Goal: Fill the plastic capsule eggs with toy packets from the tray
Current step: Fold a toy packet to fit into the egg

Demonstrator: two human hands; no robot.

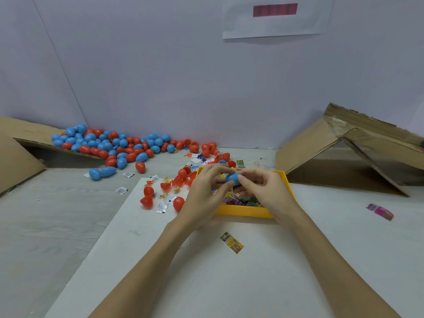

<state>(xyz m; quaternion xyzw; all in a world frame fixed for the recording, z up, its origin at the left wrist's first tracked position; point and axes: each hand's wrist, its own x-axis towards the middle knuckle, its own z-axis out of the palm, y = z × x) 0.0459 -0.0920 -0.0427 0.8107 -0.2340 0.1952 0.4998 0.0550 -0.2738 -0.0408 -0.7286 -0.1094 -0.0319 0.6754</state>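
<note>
White table (252, 283), wall notice (275, 17) unreadable, both hands (206, 191) gripping blue egg (232, 178)

Left of fingers (220, 180): red egg halves (160, 191) and white packets (161, 207) crowd table. Beneath: yellow tray (243, 212). Nearside: open white sheet (206, 271), lone yellow packet (231, 242). Far right: tilted cardboard (344, 154) blocks.
</note>
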